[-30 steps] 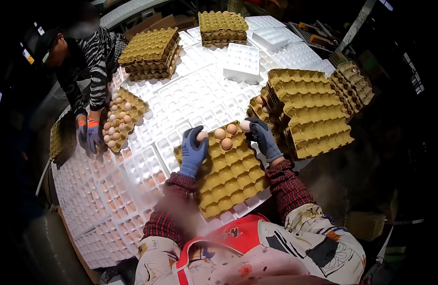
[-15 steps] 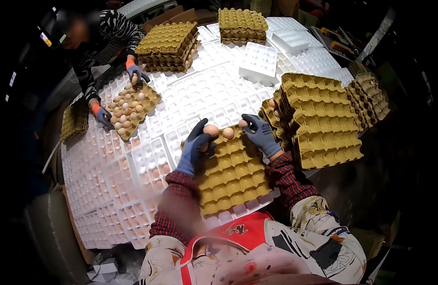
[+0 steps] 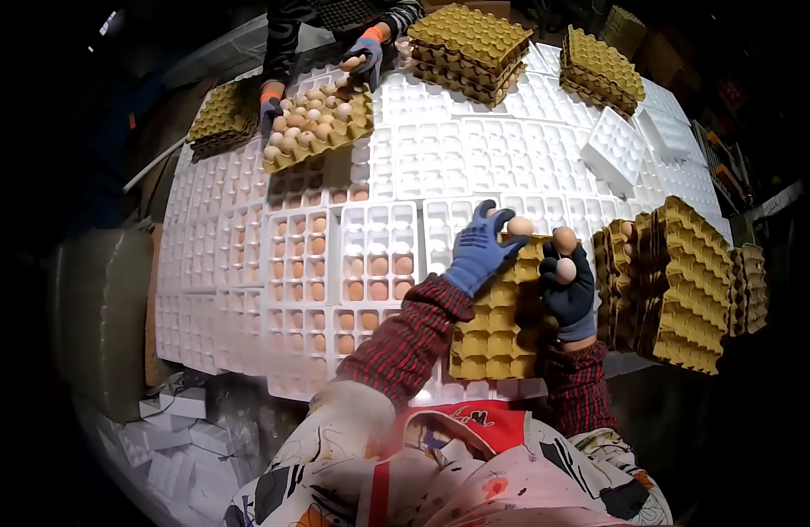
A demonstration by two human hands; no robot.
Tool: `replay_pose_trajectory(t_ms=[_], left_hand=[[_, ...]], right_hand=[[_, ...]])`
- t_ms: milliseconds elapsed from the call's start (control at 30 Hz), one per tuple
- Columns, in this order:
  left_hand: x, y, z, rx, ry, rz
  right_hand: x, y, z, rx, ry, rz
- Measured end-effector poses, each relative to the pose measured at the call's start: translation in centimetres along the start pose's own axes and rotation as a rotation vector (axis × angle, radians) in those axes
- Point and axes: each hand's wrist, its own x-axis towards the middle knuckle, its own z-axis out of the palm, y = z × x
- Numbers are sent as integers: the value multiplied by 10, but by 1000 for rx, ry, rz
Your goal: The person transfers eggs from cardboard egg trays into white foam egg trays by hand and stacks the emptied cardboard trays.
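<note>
A yellow pulp egg tray (image 3: 497,329) lies before me on the white foam trays (image 3: 431,158). My left hand (image 3: 482,250), in a blue-grey glove, is at the tray's far left corner, its fingers curled round an egg (image 3: 520,227). My right hand (image 3: 570,290), gloved and palm up over the tray's right side, holds two eggs, one (image 3: 565,240) at the fingertips and a paler one (image 3: 565,270) below it. The hands hide part of the tray's far rows. Most of the visible cups hold no egg.
Stacks of pulp trays stand at the right (image 3: 686,290), far middle (image 3: 466,48), far right (image 3: 601,68) and far left (image 3: 222,119). Across the table a co-worker's gloved hands (image 3: 367,54) handle an egg-filled tray (image 3: 321,132). A foam block (image 3: 614,149) lies beyond my right hand.
The view has swung left, so the scene sits further right. My right hand has turned palm up with two eggs, and the eggs at the tray's far edge have been picked up.
</note>
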Motion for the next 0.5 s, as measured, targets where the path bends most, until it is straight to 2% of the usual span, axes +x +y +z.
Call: replay_pose_trajectory(t_ms=[33, 100, 167, 233, 300, 333, 433, 467, 500], left_hand=[[-12, -24, -25, -7, 68, -7], [-29, -75, -77, 249, 33, -218], [-41, -118, -114, 468, -38, -396], [-45, -158, -123, 687, -41, -369], [-43, -179, -128, 819, -126, -355], [-43, -184, -133, 796, -204, -349], [-48, -182, -158, 695, -264, -290], [-53, -194, -162, 611, -190, -234], [-55, -211, -160, 604, -126, -219]], right_hand=[[7, 18, 5, -289, 137, -81], [41, 67, 42, -991, 256, -59], [92, 111, 29, -1448, 114, 143], [141, 159, 13, -2206, -29, -59], [182, 188, -15, -2561, -93, 30], [196, 196, -20, -2718, -116, 173], [217, 205, -16, -2709, -39, 149], [222, 208, -14, -2769, -40, -11], [227, 210, 3, -2688, 17, 111]])
